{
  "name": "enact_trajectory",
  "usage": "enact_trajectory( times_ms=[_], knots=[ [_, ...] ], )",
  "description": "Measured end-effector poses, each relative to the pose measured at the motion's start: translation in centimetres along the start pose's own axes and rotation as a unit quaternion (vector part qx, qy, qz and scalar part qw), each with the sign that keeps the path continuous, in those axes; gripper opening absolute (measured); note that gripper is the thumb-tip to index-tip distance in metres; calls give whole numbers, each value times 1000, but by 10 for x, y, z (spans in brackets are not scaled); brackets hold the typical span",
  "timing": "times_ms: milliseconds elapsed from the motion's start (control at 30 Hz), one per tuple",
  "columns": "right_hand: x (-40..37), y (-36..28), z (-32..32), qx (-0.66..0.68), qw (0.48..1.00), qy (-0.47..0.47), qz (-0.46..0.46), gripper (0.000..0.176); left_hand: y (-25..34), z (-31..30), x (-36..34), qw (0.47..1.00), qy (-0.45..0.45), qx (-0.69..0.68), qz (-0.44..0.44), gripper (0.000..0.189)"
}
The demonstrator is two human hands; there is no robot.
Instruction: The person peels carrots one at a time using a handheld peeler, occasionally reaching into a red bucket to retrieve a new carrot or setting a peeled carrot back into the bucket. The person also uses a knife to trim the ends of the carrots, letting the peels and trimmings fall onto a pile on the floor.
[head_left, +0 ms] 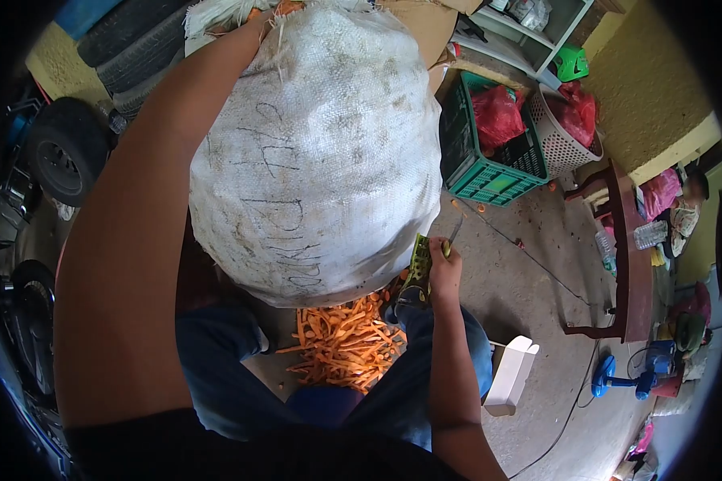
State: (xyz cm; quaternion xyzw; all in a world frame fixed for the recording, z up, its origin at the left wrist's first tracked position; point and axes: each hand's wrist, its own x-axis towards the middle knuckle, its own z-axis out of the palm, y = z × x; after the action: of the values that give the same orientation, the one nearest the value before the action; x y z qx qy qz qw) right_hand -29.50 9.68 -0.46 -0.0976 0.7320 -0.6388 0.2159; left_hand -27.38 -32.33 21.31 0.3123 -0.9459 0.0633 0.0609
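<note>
Knife (455, 232) sits in right hand (444, 276) beside white sack (321, 152).

Left arm (124, 264) stretches far forward; right hand (445, 276) curls in a grip

Grey concrete floor (529, 240), scuffed. Loose heap of thin orange strips (345, 345) lying between the person's feet. Further off, green slatted plastic crate (493, 186); just beside it, white perforated plastic basket (557, 144). Few small orange scraps scattered near crate. Open white cardboard box (512, 377) nearer. Thin dark cable (568, 418) trailing past it. Dark-red wooden furniture (635, 276) standing at right.
</note>
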Motion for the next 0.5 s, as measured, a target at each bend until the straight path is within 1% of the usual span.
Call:
enact_trajectory(
  times_ms=[167, 300, 367, 433, 467, 500],
  knots=[
    [4, 10, -1, -11, 1000, -1, -11, 24, -6, -8, -1, 1000, 10, 11, 5, 38],
    [3, 5, 1, -22, 1000, -6, -18, 24, -34, -31, -17, 999, 39, -13, -8, 39],
    [0, 2, 0, -48, 999, -3, -10, 25, -53, -53, -32, 995, 62, -74, -24, 39],
    [2, 6, -1, -37, 999, -2, -14, 25, -76, -74, -54, 981, 82, -171, -50, 39],
    [4, 7, 1, -24, 1000, 0, -19, 25, -87, -82, -70, 964, 87, -244, -66, 39],
    [3, 4, 2, -20, 1000, -6, -22, 25, -94, -87, -88, 935, 84, -335, -84, 39]
  ],
)
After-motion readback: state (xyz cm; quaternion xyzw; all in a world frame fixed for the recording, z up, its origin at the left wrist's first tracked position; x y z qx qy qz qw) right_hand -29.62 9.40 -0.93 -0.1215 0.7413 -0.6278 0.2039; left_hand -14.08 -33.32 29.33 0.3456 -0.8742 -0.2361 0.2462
